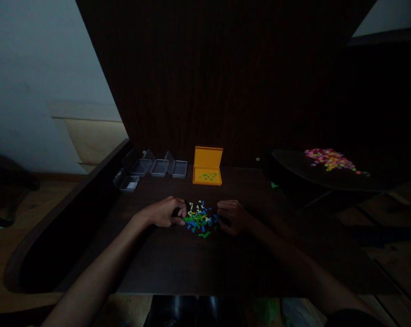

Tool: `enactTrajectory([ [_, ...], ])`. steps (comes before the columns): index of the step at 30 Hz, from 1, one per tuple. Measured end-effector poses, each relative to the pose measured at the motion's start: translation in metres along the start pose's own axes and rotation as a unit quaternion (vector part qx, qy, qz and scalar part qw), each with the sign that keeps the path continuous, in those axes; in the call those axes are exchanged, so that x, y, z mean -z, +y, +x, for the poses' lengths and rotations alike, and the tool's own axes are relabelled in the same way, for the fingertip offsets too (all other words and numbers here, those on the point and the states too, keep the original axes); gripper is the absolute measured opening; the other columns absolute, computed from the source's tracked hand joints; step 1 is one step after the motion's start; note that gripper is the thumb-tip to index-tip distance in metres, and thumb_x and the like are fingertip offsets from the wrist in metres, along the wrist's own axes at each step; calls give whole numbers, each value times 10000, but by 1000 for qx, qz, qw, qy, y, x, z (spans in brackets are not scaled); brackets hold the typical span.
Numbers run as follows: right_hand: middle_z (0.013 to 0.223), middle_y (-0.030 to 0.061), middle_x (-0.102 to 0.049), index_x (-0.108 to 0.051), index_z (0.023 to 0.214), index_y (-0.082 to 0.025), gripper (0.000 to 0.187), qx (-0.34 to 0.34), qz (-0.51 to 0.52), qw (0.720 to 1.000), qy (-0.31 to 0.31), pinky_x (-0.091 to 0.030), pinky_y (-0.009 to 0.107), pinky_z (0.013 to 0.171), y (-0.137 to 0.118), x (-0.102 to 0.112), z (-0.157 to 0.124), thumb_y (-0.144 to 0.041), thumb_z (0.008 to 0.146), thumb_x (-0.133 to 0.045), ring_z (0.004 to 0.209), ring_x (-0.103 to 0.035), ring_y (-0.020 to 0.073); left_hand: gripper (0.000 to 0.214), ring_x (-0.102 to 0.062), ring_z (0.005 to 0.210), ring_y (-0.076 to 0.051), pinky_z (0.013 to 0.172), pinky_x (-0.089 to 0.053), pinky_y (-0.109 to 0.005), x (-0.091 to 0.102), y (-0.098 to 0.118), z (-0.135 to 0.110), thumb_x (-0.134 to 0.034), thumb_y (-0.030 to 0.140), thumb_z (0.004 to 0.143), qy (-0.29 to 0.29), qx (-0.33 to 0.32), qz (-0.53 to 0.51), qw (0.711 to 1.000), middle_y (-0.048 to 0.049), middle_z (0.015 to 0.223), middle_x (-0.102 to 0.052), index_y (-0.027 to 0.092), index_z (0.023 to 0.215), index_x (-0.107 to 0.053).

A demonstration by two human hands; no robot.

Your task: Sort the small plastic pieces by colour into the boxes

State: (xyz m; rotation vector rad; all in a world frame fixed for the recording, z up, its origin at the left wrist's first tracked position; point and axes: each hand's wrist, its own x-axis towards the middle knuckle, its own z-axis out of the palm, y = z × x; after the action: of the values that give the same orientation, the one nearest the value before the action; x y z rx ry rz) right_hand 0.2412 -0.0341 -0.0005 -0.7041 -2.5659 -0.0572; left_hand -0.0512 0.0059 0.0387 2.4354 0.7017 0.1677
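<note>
A loose pile of small toy building bricks [200,220], in green, blue, yellow and white, lies on the dark wooden desk [178,268]. At its left edge is my left hand [166,212], fingers curled in and thumb tip beside a green piece. My right hand [233,217] rests at the right edge, its fingers bent toward some blue bricks. Whatever either hand pinches is too small and dark to make out. Behind the pile stands an orange-yellow box [208,156] with its lid up; several small green pieces lie inside.
Clear plastic cases [160,168] with raised lids line the back left of the desk. Nearer stands another clear case [128,183] holding something white. A raised side panel [72,213] bounds the left. Pink, red and yellow small pieces [331,159] are heaped on a surface at right.
</note>
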Motion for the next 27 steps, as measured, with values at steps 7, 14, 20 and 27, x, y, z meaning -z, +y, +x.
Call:
enactTrajectory([
  [7, 671, 22, -511, -497, 710, -200, 16, -7, 8, 1000, -4, -288, 285, 550, -2, 2, 1, -185, 706, -496, 609, -446, 155, 89, -574, 695, -125, 640, -398, -216, 0, -1, 0, -704, 197, 754, -2, 28, -23, 999, -2, 788, -620, 160, 798, -635],
  [14, 649, 11, -533, -528, 745, -202, 23, -25, 39, 997, 67, -339, 269, 547, 1, 0, -3, -183, 738, -518, 589, -487, 145, 117, -565, 711, -138, 631, -383, -223, 0, -1, 1, -713, 196, 739, -18, 66, -41, 997, -1, 795, -621, 163, 795, -616],
  [20, 705, 31, -634, -607, 817, -192, 56, -105, 52, 976, 183, -448, 258, 584, 3, 0, 0, -191, 821, -551, 619, -588, 140, 106, -561, 739, -141, 653, -386, -226, 2, 1, 1, -688, 191, 759, -14, 68, -55, 996, -4, 816, -620, 161, 798, -595],
  [27, 585, -8, -601, -668, 804, -188, 115, -287, 44, 909, 300, -434, 238, 483, 13, -5, 2, -272, 831, -594, 471, -511, 107, 95, -550, 695, -140, 602, -379, -224, 2, 0, 0, -655, 242, 779, 4, 48, -49, 998, -12, 791, -626, 161, 797, -607],
])
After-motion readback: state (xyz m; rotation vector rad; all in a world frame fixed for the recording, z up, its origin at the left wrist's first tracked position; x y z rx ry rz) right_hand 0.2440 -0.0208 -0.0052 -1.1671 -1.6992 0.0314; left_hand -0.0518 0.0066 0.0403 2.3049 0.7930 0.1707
